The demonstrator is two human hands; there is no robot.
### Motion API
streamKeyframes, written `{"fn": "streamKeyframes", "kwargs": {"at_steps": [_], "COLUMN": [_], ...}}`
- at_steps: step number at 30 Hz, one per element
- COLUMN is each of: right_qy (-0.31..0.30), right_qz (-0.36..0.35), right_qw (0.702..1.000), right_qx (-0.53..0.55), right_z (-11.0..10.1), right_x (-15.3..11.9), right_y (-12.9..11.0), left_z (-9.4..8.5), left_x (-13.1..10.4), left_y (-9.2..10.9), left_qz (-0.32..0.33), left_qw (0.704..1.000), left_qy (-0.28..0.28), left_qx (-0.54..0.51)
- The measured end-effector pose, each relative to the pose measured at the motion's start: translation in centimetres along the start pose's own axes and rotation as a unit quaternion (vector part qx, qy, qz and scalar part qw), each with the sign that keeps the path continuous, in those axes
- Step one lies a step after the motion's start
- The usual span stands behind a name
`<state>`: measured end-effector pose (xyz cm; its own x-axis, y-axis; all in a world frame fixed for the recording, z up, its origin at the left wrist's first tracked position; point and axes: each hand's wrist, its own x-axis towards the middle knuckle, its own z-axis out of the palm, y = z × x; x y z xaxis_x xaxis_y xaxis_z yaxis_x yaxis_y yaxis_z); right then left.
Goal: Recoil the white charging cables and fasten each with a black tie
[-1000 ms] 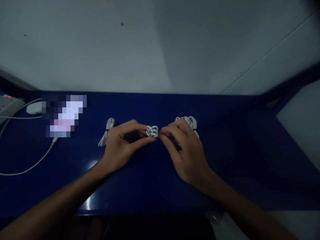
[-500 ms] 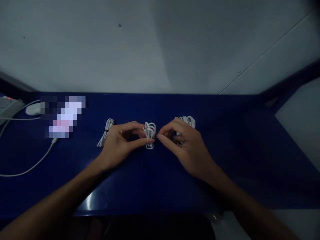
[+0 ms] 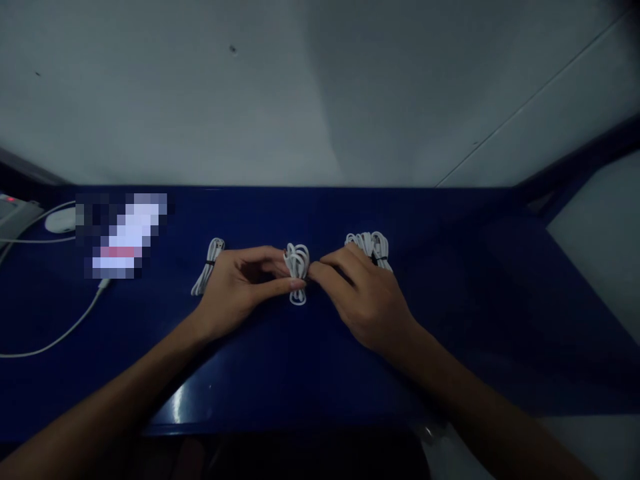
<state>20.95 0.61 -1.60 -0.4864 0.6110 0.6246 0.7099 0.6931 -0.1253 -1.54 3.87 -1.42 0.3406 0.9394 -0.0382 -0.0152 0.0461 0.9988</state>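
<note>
A coiled white cable [image 3: 298, 257] is pinched at its middle between the thumb and fingers of my left hand [image 3: 233, 287]. My right hand [image 3: 367, 293] is at the right side of this coil, its thumb and fingertips pressed together; whatever they pinch there is too small or hidden to make out. Beyond my left hand lies a folded white cable [image 3: 205, 270] bound with a black tie, partly covered by the hand. Just past my right hand, bundled white cables [image 3: 381, 247] lie side by side, a black tie showing on one.
The blue table [image 3: 300, 373] meets a pale wall [image 3: 200, 100] at the back. At the left, a phone [image 3: 127, 233], blurred out, has a white charging cable [image 3: 75, 337] plugged in. Near it are a white rounded object [image 3: 60, 220] and a power strip [image 3: 15, 217] with a red light.
My right hand has turned and its fingers have curled in closer to the coil, uncovering more of the bundles behind it. My left hand keeps its pinch. The view has shifted slightly.
</note>
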Motion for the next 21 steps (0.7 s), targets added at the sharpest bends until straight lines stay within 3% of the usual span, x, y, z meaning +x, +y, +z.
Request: {"fn": "streamKeyframes", "kwargs": {"at_steps": [5, 9, 13, 21], "right_qy": [0.024, -0.026, -0.081, -0.155], "right_qz": [-0.007, 0.082, 0.205, 0.366], "right_qw": [0.999, 0.992, 0.940, 0.832], "right_qx": [-0.024, 0.093, 0.260, 0.387], "right_z": [0.7, 0.2, -1.3, -2.3], "right_x": [0.0, 0.2, 0.7, 1.2], "right_y": [-0.3, -0.6, -0.7, -0.5], "left_z": [0.1, 0.1, 0.1, 0.1], "left_x": [-0.1, -0.2, -0.1, -0.2], "left_y": [-0.1, 0.0, 0.3, 1.0], "left_qz": [0.001, 0.013, 0.044, 0.096], "left_qw": [1.000, 1.000, 0.998, 0.992], "left_qy": [0.016, 0.020, 0.013, -0.011], "left_qx": [-0.006, 0.003, 0.044, 0.084]}}
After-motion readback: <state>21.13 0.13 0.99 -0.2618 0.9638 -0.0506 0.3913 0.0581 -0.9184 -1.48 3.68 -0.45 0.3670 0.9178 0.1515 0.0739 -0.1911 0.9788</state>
